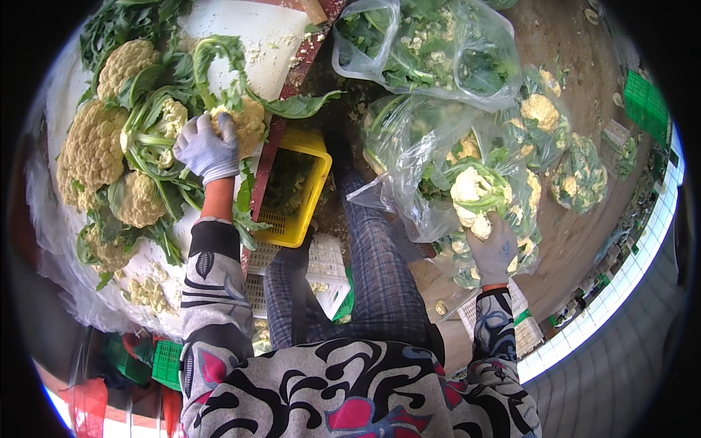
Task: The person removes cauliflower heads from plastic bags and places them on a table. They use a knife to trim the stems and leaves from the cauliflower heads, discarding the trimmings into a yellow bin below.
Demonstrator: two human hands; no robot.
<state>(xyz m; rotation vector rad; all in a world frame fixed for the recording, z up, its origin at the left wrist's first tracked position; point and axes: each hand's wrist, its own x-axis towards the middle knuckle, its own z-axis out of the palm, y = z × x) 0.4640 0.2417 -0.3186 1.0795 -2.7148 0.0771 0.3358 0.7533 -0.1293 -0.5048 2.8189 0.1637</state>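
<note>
My left hand, in a pale grey-blue work glove, has its fingers closed at the near side of a yellowish cauliflower with long green leaves, by the edge of the white table. My right hand, gloved alike, grips a trimmed whitish cauliflower from below, its curd facing up. That head is over an open clear plastic bag with more cauliflower and leaves inside. The fingertips of my right hand are partly hidden under the head.
Several leafy cauliflowers cover the table's left side. A yellow crate with leaves inside stands beside the table, near my legs. Another clear bag of leaves lies ahead. Filled bags sit on the floor to the right, before a green crate.
</note>
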